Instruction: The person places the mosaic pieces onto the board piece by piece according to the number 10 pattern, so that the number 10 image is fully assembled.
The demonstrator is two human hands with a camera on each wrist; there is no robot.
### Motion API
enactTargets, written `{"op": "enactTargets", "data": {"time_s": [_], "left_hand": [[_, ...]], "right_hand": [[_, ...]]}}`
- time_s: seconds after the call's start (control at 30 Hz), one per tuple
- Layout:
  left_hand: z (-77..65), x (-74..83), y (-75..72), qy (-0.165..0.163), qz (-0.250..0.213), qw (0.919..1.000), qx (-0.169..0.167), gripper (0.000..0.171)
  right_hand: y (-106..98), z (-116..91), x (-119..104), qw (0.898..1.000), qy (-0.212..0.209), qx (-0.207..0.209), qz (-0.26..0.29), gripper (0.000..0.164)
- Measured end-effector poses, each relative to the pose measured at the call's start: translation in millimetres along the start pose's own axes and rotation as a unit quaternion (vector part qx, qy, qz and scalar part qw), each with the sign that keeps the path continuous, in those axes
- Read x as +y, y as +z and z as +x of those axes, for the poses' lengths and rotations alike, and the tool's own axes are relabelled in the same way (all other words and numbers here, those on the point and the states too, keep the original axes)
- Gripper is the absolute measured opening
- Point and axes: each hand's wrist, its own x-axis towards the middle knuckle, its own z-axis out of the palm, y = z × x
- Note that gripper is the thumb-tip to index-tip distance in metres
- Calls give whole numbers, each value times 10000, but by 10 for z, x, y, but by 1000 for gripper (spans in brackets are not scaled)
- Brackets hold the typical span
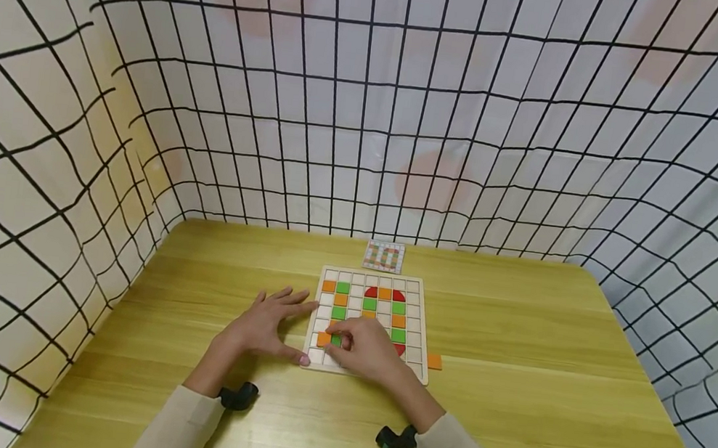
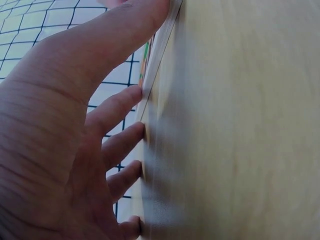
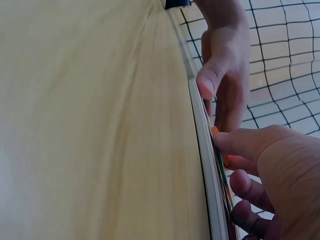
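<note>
A square wooden grid board (image 1: 414, 325) lies on the table, with orange, green and red tiles in some of its cells. My right hand (image 1: 368, 349) is over the board's lower left part and pinches an orange tile (image 3: 215, 131) between thumb and index finger. In the head view that orange tile (image 1: 323, 339) shows at the fingertips, beside a green tile (image 1: 336, 340). Spread fingers of my left hand (image 1: 263, 327) rest at the board's left side, the thumb touching its lower left corner. The right hand covers some of the middle cells.
A small card (image 1: 384, 256) with a coloured grid pattern lies behind the board. One loose orange tile (image 1: 434, 362) is on the table by the board's right edge. Black-gridded white curtains (image 1: 377, 109) enclose the wooden table (image 1: 519, 328) at the back and sides.
</note>
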Motion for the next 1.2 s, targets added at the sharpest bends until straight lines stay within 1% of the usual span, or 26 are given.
{"op": "enactTargets", "data": {"time_s": [0.1, 0.23, 0.43, 0.67, 0.8, 0.97, 1.13, 1.2], "left_hand": [[7, 0, -9, 22, 2, 10000, 38, 105], [18, 6, -17, 41, 0, 10000, 41, 104], [27, 4, -8, 35, 35, 10000, 32, 105], [30, 13, -12, 45, 29, 10000, 39, 105], [28, 4, -1, 43, 4, 10000, 51, 105], [12, -16, 16, -5, -47, 10000, 26, 106], [13, -10, 15, -63, -63, 10000, -22, 106], [14, -7, 16, -79, -76, 9999, -23, 106]], "right_hand": [[32, 33, -36, 9998, -13, 57, -174, 24], [61, 63, -73, 9988, 170, 135, -432, 23], [75, 65, -94, 9981, 352, 192, -476, 23], [62, 54, -88, 9990, 330, 188, -248, 24], [60, 49, -59, 9994, 294, 119, -160, 28], [38, 34, -16, 9991, 291, 39, 301, 27], [-68, -45, 59, 9980, 210, 191, 564, 23], [-134, -97, 108, 9977, 280, 218, 582, 23]]}}
